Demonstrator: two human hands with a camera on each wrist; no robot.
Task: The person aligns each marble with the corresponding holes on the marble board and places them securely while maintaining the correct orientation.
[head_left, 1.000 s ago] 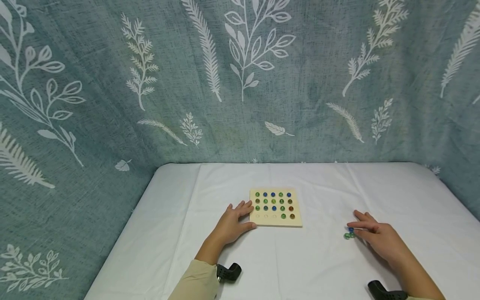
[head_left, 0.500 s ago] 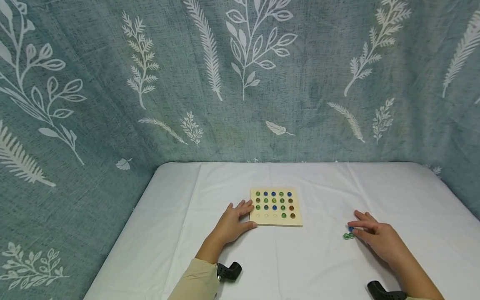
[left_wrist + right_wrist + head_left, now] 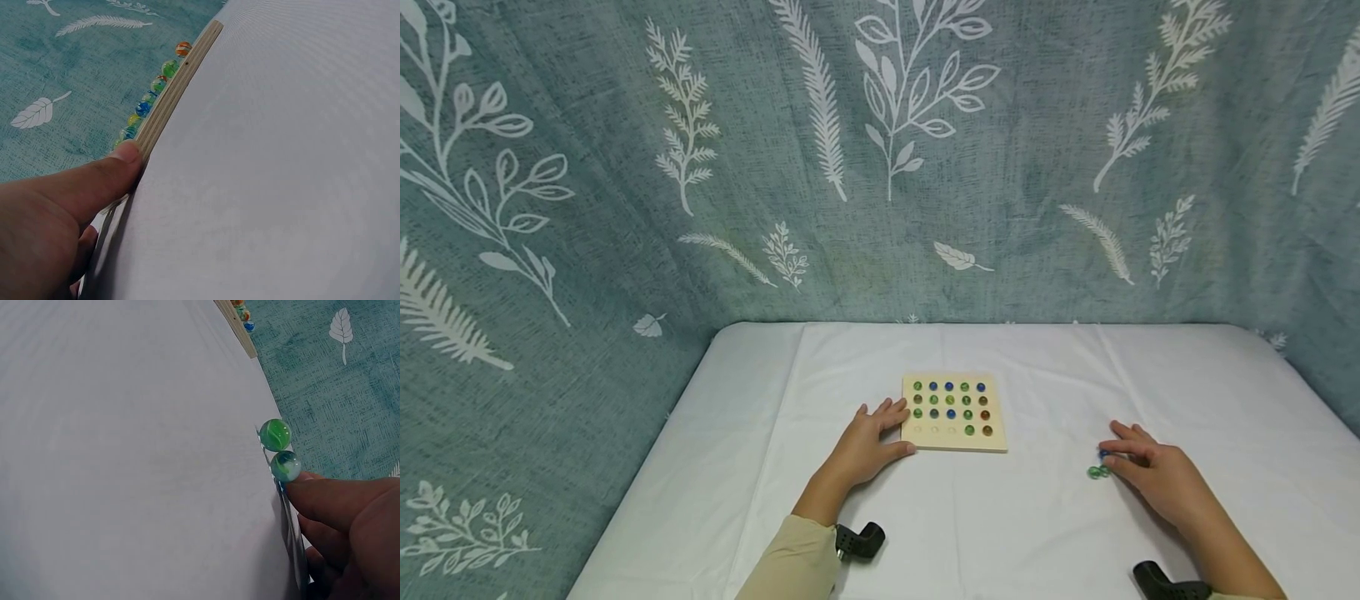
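Observation:
A pale wooden board (image 3: 955, 446) lies on the white table, with rows of coloured glass marbles (image 3: 951, 400) in its hollows. Three hollows at the near left hold no marble. My left hand (image 3: 867, 447) rests at the board's left side, fingers spread along that edge and thumb against the near corner. Off to the right, my right hand (image 3: 1157, 477) pinches a blue marble (image 3: 1103, 454) between thumb and index finger; the fingers partly cover it. Two green marbles (image 3: 275, 435) sit on the cloth right beside the right thumb (image 3: 319, 499).
White cloth covers the table (image 3: 1022, 533). A blue-green curtain (image 3: 880, 167) with white leaf prints stands behind and at the sides. Black camera mounts (image 3: 861, 542) are strapped to both wrists.
The right thumb and index finger have closed on the blue marble, which has shifted very slightly. The left hand and the board stay in place; the head view drifts a little.

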